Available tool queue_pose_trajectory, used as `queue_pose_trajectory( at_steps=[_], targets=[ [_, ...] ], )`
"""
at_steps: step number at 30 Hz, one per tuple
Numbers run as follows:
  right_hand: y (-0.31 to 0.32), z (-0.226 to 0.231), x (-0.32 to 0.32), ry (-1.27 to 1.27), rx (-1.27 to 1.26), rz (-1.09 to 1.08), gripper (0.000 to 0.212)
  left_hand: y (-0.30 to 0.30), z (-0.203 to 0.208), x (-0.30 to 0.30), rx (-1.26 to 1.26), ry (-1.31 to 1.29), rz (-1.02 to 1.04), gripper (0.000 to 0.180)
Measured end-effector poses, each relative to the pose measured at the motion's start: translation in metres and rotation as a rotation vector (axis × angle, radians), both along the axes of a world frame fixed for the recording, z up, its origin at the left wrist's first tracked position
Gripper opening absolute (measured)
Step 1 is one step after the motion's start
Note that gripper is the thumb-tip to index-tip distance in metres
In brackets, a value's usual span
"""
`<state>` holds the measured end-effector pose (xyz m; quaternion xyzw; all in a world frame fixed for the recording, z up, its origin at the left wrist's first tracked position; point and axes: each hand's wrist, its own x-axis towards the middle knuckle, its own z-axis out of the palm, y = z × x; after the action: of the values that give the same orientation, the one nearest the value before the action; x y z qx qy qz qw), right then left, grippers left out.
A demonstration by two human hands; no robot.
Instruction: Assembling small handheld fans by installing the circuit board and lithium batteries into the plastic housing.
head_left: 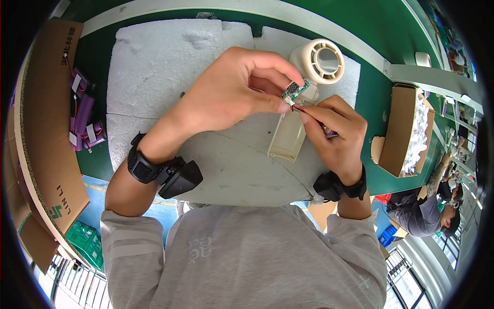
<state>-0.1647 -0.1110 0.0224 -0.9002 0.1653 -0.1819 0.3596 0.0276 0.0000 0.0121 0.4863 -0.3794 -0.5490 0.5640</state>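
My left hand (231, 92) pinches a small green circuit board (294, 91) between thumb and fingers, above the foam pad. In my right hand (337, 129), thumb and forefinger are closed on thin red and black wires (297, 108), which lead to a small white connector at the board's lower edge. Whether that connector is fully seated is too small to tell. A bit of a purple battery (330, 133) shows under the right fingers, mostly hidden. Below both hands lies a cream plastic handle shell (286, 138), its hollow side up. Beyond it rests a round cream fan head (321, 61).
White foam sheets (159, 67) cover much of the green bench (368, 103). Several purple batteries with wires (83, 116) lie at the left, beside a large cardboard box (56, 165). Another box (399, 129), at right, holds white pieces. A co-worker (422, 213) sits farther right.
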Motion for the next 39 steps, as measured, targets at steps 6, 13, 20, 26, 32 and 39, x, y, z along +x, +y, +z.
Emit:
queue_pose_trajectory(
  at_steps=[6, 13, 20, 26, 32, 39],
  targets=[
    [-0.001, 0.0, 0.0, -0.023, -0.049, 0.027, 0.018, 0.0, -0.001, 0.0, 0.027, 0.01, -0.009, 0.029],
    [0.0, 0.0, 0.001, -0.017, -0.075, 0.041, 0.017, -0.001, -0.002, 0.0, 0.028, 0.0, -0.013, 0.029],
    [0.0, -0.001, 0.0, -0.01, -0.034, 0.03, 0.017, 0.001, 0.0, -0.002, -0.002, -0.025, -0.018, 0.028],
    [-0.001, -0.001, 0.0, 0.01, -0.026, 0.033, 0.015, 0.0, 0.001, -0.002, -0.002, -0.06, -0.036, 0.028],
    [-0.002, 0.0, 0.001, 0.024, -0.001, 0.03, 0.015, 0.002, -0.001, -0.005, -0.022, -0.075, -0.019, 0.028],
    [-0.003, 0.001, 0.001, 0.039, -0.003, 0.027, 0.015, 0.003, -0.003, -0.011, -0.077, -0.166, 0.038, 0.03]
  ],
)
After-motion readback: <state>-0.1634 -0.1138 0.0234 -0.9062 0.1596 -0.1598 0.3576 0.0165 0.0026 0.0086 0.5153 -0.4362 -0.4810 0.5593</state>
